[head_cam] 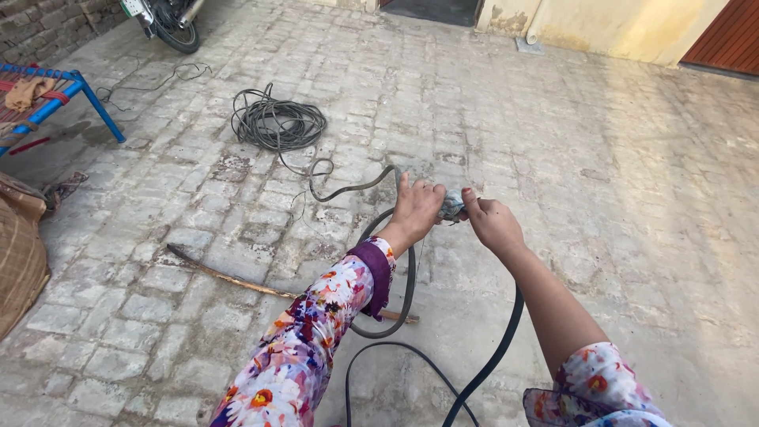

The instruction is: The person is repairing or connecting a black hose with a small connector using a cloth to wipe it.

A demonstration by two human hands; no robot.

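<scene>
We see a black hose [407,292] and a pale blue-grey cloth [452,205]. Our sleeves [304,348] show white, orange and pink flowers on purple, with a plain purple cuff [378,273]. The brick floor [601,190] is grey, the cable coil [277,124] dark grey, the stick [237,280] brown, the cot frame [95,99] blue.

I count two hands, my left hand [417,209] and my right hand [492,224], with one small bluish-grey cloth [452,205] pinched between them. One thick black hose [395,320] loops below my arms (its far end curls off across the bricks). One coil of dark cable [277,123] lies beyond. One long wooden stick [237,281]. One blue-framed cot [55,99] at the left, one motorbike wheel [175,32] at the top.
</scene>
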